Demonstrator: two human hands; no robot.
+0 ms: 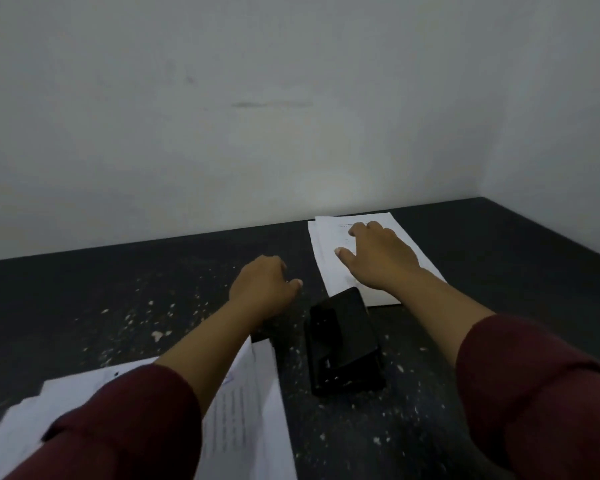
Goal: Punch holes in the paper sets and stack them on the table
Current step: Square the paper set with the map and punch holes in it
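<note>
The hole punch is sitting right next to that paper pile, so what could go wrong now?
1. The hole punch lies partly on the near edge of the far paper stack under the right hand; sliding sheets might snag on it.
2. The near paper pile looks fanned out under the left forearm; the arm could drag sheets askew.
3. Paper bits litter the dark table and may stick to the sheets.

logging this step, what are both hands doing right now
Left hand: fingers loosely curled over the dark table, holding nothing.
Right hand: open, fingers spread flat on the far paper stack.
</note>
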